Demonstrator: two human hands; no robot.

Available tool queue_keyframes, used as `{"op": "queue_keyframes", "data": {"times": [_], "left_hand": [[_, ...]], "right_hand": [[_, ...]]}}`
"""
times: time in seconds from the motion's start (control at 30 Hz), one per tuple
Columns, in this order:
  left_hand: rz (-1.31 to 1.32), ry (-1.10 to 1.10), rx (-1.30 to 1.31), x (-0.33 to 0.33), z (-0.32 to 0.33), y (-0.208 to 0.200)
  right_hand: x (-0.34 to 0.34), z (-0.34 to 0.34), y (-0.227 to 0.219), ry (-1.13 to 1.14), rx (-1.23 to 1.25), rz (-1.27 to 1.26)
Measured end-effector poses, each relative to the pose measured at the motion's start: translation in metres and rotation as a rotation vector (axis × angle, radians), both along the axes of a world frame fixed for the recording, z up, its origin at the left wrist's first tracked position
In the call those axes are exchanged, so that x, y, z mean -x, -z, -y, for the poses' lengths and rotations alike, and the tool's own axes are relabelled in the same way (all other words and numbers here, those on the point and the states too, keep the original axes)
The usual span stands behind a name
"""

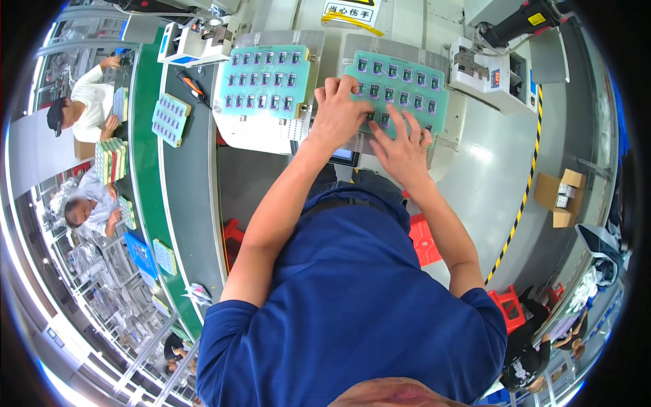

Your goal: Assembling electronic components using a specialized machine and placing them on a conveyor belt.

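A pale green tray (429, 114) carries rows of small dark square modules on the right metal plate. My left hand (336, 114) is at its near-left corner, fingers curled, its thumb and forefinger close to a module in the nearest row. Whether they pinch something small is hidden. My right hand (405, 148) reaches over the near edge with fingers spread, the fingertips touching or just above the nearest row. A similar green tray (267, 83) with three rows of modules rests on the left metal plate, with no hand on it.
White machines stand behind left (196, 42) and right (494, 74). An orange-black tool (192, 84) and another filled tray (170, 119) lie on the left bench. Co-workers sit beyond a green conveyor (150, 169). A red stool (507, 308) and a cardboard box (560, 197) are at right.
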State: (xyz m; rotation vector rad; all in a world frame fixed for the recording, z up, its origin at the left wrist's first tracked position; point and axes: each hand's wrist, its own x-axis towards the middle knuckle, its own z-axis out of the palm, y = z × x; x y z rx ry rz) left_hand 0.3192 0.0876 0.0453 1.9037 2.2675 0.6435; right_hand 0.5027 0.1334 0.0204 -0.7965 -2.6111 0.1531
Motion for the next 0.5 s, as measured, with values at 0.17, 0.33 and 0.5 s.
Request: {"op": "queue_keyframes", "data": {"times": [0.17, 0.33, 0.5], "left_hand": [[-0.019, 0.026, 0.001, 0.006, -0.002, 0.002], [0.089, -0.142, 0.06, 0.003, -0.007, 0.008], [0.103, -0.228, 0.208, 0.005, -0.02, 0.001]], "right_hand": [[-0.001, 0.001, -0.002, -0.003, -0.023, 0.029], [-0.001, 0.003, 0.0, 0.004, -0.048, 0.037], [-0.002, 0.006, 0.006, 0.016, -0.135, 0.051]]}}
